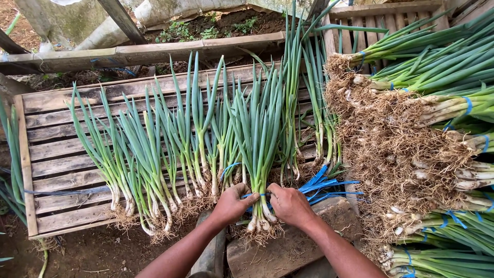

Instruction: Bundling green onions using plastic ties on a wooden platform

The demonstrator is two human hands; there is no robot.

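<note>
Left hand (232, 202): closed around the base of a bunch of spring onions (260, 154), gripping just above the white bulbs, with a blue strap (253, 195) at the fingers.
Right hand (289, 205): closed on the same bunch from the other side, fingers pinching the blue strap where it wraps the stalks.
Bunch in hand: stands nearly upright at the near edge of the slatted wooden desk (62, 154), roots down over a worn wooden block (288, 247), green tops pointing away from the person.
Spare straps (324, 184): a loose bundle of blue strips, just beside the right hand.
Loose onions (149, 154): spread in a row across the desk to the left of the held bunch, roots toward the person; no ties seen on most of them.
Tied stack (427, 128): a high pile of bundles to the right, each with a blue band, roots facing left.
Progress, by judgement: a large share is already bundled and stacked; one bunch is mid-tie; the row on the desk looks left to gather and bind.
</note>
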